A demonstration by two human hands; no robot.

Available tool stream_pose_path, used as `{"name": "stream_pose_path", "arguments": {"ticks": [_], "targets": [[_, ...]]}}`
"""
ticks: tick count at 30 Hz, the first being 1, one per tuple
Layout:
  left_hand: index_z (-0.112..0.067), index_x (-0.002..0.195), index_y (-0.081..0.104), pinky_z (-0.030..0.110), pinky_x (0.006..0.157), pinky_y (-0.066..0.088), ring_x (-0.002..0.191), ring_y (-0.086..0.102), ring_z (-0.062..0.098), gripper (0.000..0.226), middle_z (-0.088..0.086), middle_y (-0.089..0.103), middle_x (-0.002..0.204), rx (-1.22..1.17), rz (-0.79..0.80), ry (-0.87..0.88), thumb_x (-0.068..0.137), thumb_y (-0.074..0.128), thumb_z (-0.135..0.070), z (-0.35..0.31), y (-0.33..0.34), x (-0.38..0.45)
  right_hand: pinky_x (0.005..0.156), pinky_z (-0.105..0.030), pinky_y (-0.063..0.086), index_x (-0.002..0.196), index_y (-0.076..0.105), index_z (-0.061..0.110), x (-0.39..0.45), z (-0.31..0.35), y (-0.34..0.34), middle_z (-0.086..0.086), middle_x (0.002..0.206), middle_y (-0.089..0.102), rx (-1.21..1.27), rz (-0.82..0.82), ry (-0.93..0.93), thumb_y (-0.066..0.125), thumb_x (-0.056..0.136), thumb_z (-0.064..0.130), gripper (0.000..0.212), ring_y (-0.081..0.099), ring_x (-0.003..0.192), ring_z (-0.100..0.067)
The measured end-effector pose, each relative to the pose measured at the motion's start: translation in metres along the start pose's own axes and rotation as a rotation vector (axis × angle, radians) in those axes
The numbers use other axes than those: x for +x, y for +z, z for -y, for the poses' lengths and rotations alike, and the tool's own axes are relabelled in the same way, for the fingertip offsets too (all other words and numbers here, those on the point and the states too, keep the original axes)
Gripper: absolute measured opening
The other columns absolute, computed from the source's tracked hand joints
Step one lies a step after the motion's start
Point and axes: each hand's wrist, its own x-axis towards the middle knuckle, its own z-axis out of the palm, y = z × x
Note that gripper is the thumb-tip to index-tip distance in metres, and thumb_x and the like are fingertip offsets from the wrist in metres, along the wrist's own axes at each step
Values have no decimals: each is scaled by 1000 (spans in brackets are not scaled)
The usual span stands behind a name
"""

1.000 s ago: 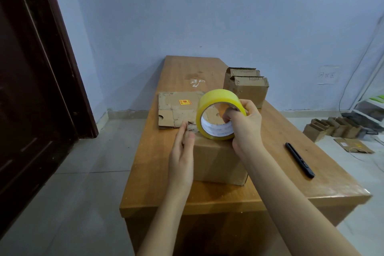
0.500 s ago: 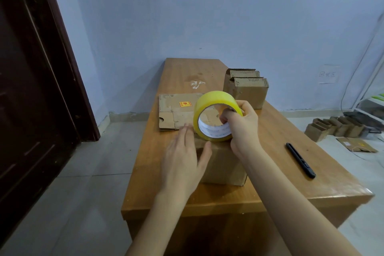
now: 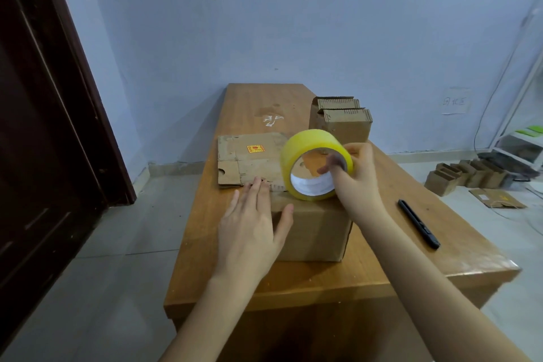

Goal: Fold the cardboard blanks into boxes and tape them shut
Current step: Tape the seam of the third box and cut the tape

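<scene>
taping underway: our left hand (image 3: pixel 252 232) lies flat on the folded box (image 3: pixel 311 232) at the table's (image 3: pixel 293 282) near end; right hand (image 3: pixel 357 185) grips the tape roll (image 3: pixel 316 164) atop it. flat blank (image 3: pixel 249 161) behind remains unfolded.

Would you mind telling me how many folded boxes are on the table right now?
3: one box under both hands at the near edge, two boxes standing together behind the tape; others may be hidden.

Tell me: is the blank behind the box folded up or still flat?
Flat. The cardboard blank lies spread on the table, unfolded, behind the box.
</scene>
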Motion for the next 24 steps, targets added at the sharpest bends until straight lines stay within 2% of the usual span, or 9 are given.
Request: {"name": "stream_pose_path", "arguments": {"ticks": [2,4,6,9,12,14,17,20,24], "targets": [[-5,124,61,33,101,34,117,58,22,67,12,59,128,25,8,8,95,22,-53,0,0,1,70,-26,51,95,44,19,1,-3,-1,-4,87,61,226,-167,118,57,93,10,16,65,81,-16],[-5,123,61,34,100,37,116,59,23,67,12,60,128,41,18,7,95,22,-52,0,-1,1,71,-26,54,90,45,22,-1,-4,0,-5,90,60,345,-249,182,61,92,13,18,65,79,-16],[-5,123,61,35,100,37,118,58,25,68,12,59,128,55,8,12,95,21,-52,0,0,1,74,-29,54,88,50,19,-1,-7,-1,-8,90,61,321,-241,194,61,91,11,14,66,80,-19],[-5,128,56,36,106,24,128,48,25,71,12,54,134,73,-8,21,95,18,-54,-2,-2,1,79,-38,52,82,54,17,-1,-7,-2,-6,82,64,218,-199,157,58,90,6,14,67,85,-24],[-2,137,44,37,111,13,137,34,25,75,13,43,143,53,-15,3,93,15,-55,-6,-1,0,67,-26,46,77,52,18,-4,-6,-1,0,73,58,136,-180,104,55,91,4,20,58,75,-16],[2,138,41,41,110,15,136,35,27,76,17,42,143,74,-44,-19,91,21,-54,-6,-3,1,62,-21,43,75,51,17,-6,-5,0,2,70,56,147,-175,93,55,91,3,22,53,69,-12],[6,139,37,44,108,23,134,38,30,77,22,40,143,102,-115,4,87,33,-50,-5,-10,7,63,-23,44,76,53,17,-5,-5,3,2,70,58,163,-165,103,55,90,0,22,54,69,-11],[3,132,49,38,105,29,127,48,26,69,18,51,136,74,-100,98,87,35,-47,-12,-11,10,69,-29,46,78,54,16,-4,-7,8,-6,78,63,196,-167,135,55,89,1,19,58,77,-19],[1,122,59,36,101,35,117,58,24,63,15,61,124,72,-29,107,90,32,-47,-19,-2,8,75,-29,49,84,56,16,-4,-7,11,-1,76,66,264,-166,155,55,92,5,14,65,83,-20]]}}
